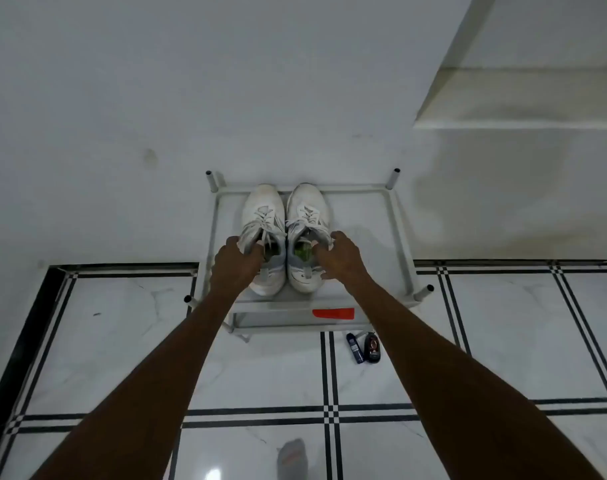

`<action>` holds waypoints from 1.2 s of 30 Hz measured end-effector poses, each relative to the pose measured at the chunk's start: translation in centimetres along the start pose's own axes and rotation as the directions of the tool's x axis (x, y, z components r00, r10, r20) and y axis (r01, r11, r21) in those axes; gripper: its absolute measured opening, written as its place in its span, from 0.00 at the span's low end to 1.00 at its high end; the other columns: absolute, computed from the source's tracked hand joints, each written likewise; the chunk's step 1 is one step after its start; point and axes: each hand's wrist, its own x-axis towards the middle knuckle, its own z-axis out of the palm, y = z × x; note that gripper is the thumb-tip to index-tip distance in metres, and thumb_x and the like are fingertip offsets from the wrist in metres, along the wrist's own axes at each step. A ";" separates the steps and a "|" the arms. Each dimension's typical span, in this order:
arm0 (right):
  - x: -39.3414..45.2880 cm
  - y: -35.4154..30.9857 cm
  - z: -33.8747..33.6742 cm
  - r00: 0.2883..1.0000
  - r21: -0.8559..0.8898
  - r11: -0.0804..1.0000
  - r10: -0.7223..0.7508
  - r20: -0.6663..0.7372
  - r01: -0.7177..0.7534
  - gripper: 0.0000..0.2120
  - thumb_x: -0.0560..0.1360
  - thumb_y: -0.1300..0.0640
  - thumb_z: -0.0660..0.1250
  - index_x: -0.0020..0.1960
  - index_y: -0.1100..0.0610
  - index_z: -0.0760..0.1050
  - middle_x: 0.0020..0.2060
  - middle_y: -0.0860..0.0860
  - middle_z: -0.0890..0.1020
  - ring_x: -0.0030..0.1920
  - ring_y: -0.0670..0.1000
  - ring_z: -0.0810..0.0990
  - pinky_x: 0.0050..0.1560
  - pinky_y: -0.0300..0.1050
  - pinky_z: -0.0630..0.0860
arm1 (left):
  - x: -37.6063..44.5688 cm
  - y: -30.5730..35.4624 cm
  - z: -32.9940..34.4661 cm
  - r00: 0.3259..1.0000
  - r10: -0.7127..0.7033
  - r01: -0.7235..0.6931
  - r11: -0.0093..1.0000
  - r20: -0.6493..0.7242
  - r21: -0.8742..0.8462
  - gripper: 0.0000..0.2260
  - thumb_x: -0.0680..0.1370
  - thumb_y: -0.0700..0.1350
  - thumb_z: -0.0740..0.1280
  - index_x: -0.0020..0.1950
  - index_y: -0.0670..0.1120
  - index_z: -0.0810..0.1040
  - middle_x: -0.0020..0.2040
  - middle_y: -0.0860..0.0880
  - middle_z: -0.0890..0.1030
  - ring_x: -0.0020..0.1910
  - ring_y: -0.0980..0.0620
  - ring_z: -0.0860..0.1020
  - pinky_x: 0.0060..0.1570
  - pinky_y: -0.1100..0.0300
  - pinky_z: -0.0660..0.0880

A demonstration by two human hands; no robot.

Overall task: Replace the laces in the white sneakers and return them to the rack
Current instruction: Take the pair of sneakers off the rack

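Two white sneakers stand side by side, toes toward the wall, on the top shelf of a white shoe rack (395, 233). Both are laced with white laces and show green insoles. My left hand (234, 263) grips the collar of the left sneaker (264, 216), with fingers curled over its outer edge and thumb at the opening. My right hand (340, 258) grips the collar of the right sneaker (309, 209) the same way. Both heels lie near the shelf's front edge.
The rack stands against a white wall on a white tiled floor with black lines. A red label (333, 313) is on the rack's lower front rail. Two small dark bottles (362, 348) lie on the floor right of it. My socked foot (291, 459) shows at the bottom.
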 end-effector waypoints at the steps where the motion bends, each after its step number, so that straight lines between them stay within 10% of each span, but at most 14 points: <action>1: 0.7 0.3 0.4 0.999 0.050 0.998 0.045 -0.004 -0.045 0.19 0.77 0.55 0.67 0.65 0.61 0.70 0.55 0.57 0.77 0.48 0.58 0.83 0.44 0.59 0.84 | 0.8 -0.4 0.4 0.999 -0.050 0.051 0.997 0.008 -0.056 0.36 0.70 0.67 0.66 0.71 0.48 0.70 0.57 0.42 0.81 0.50 0.38 0.84 0.45 0.46 0.83; 10: 2.4 2.0 1.1 0.979 0.364 0.909 0.180 0.092 -0.202 0.17 0.78 0.56 0.68 0.66 0.53 0.74 0.48 0.52 0.80 0.42 0.52 0.82 0.44 0.56 0.85 | 1.8 -1.3 1.9 0.987 -0.107 0.144 0.914 0.119 -0.378 0.15 0.79 0.44 0.68 0.64 0.41 0.77 0.57 0.40 0.78 0.43 0.44 0.82 0.35 0.48 0.84; 18: -1.5 3.2 0.9 0.988 0.359 0.921 0.128 0.087 -0.151 0.21 0.79 0.57 0.68 0.71 0.50 0.71 0.55 0.56 0.80 0.45 0.53 0.83 0.39 0.53 0.84 | -0.6 -4.9 1.7 0.999 0.000 0.013 0.954 0.041 -0.300 0.16 0.64 0.63 0.67 0.49 0.60 0.78 0.51 0.47 0.84 0.50 0.42 0.84 0.50 0.40 0.82; 28: -15.1 11.4 0.6 0.993 0.354 0.935 -0.051 0.111 0.009 0.24 0.80 0.58 0.67 0.74 0.46 0.69 0.62 0.53 0.80 0.54 0.53 0.83 0.39 0.52 0.84 | -18.2 -10.4 2.7 0.991 0.085 -0.116 0.933 -0.105 -0.340 0.22 0.80 0.46 0.69 0.73 0.53 0.73 0.56 0.54 0.79 0.55 0.51 0.81 0.50 0.53 0.83; 36: -23.1 23.5 4.9 0.989 0.252 0.968 -0.034 0.144 -0.003 0.25 0.79 0.56 0.67 0.74 0.44 0.68 0.62 0.47 0.81 0.59 0.50 0.82 0.49 0.56 0.84 | -26.9 -23.5 7.5 0.994 -0.023 -0.018 0.928 -0.105 -0.371 0.28 0.78 0.56 0.71 0.76 0.57 0.68 0.66 0.52 0.79 0.58 0.46 0.82 0.51 0.43 0.83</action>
